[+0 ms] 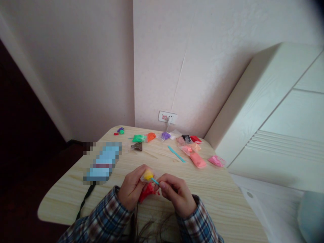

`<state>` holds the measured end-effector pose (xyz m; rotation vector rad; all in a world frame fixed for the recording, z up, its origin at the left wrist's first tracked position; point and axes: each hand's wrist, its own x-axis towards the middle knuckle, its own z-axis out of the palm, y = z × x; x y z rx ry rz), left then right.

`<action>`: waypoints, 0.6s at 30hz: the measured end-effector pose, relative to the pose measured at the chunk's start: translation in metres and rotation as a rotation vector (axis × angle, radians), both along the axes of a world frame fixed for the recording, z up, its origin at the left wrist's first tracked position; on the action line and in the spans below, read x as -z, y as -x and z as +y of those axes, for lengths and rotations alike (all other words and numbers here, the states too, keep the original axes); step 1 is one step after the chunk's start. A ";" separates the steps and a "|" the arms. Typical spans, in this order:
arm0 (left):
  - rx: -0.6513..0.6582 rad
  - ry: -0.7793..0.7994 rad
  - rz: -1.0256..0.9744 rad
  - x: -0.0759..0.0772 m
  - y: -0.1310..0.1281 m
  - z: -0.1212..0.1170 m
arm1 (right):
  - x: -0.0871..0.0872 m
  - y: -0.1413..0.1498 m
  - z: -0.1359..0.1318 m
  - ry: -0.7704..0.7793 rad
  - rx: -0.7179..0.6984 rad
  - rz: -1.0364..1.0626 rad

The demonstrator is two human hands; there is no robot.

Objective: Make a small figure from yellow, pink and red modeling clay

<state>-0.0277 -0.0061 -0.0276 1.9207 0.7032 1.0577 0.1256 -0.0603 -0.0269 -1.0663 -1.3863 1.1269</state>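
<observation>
My left hand (133, 187) is closed round a small clear bag of yellow clay (148, 174), held up above the table. In my right hand (176, 193) a thin blue modelling tool (155, 181) is pinched between thumb and fingers. Its far end meets the yellow clay; whether it goes in or only touches, I cannot tell. Below both hands lies a red clay packet (146, 193), partly hidden by my left hand, with small red bits at its right side.
Farther back on the wooden table (215, 199) lie a blue clay knife (176, 154), green (139, 138), purple (165, 135) and coral (198, 160) clay packets, and several others. A pixelated phone-like object (103, 162) with a black strap is at left. Behind is a wall socket (167, 117).
</observation>
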 end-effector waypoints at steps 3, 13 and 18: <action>-0.008 0.002 0.000 0.002 0.000 0.001 | -0.002 0.003 0.002 0.033 -0.062 0.116; 0.084 0.187 -0.064 -0.002 -0.002 0.000 | 0.003 0.004 0.004 0.041 -0.082 0.303; 0.027 0.292 -0.115 0.004 -0.002 0.000 | 0.011 0.000 0.006 0.029 -0.019 0.383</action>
